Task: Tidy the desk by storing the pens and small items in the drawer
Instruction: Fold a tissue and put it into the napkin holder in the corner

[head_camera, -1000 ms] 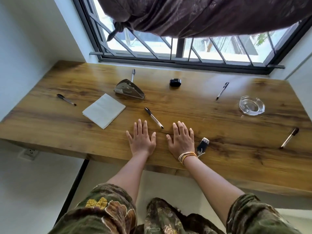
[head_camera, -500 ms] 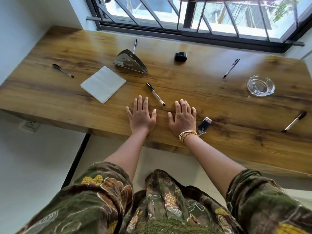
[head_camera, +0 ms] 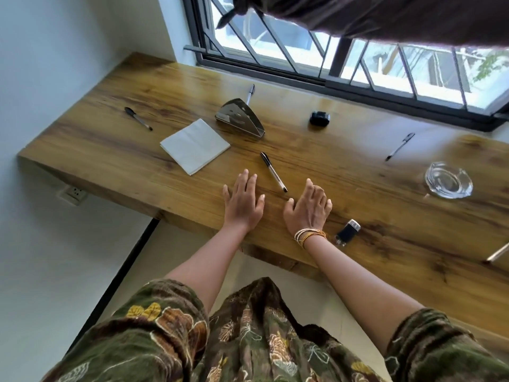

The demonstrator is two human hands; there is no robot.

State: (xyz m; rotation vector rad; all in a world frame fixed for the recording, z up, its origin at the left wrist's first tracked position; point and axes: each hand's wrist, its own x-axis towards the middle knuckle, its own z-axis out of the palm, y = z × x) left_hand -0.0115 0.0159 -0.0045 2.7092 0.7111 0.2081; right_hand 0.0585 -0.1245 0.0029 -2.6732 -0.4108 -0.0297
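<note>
My left hand (head_camera: 243,201) lies flat on the wooden desk (head_camera: 344,172), fingers straight. My right hand (head_camera: 309,209) sits beside it with the fingers a little raised, holding nothing. A black-capped pen (head_camera: 273,171) lies just beyond and between the two hands. Another pen (head_camera: 138,118) is at the far left, one (head_camera: 250,94) behind the metal napkin holder (head_camera: 239,118), one (head_camera: 400,146) at the right. A pen end (head_camera: 497,253) shows at the right edge. A dark lighter (head_camera: 348,232) lies right of my right wrist. A small black item (head_camera: 319,118) sits near the window. No drawer is visible.
A white napkin (head_camera: 194,146) lies left of the middle pen. A glass ashtray (head_camera: 448,180) stands at the right. The window grille (head_camera: 358,59) and a dark curtain (head_camera: 385,17) run along the back. A wall socket (head_camera: 73,193) is under the desk's left end.
The head camera has tilted and swung, so the desk now looks slanted. My right hand's fingers have lifted slightly off the desk. The left hand stays flat.
</note>
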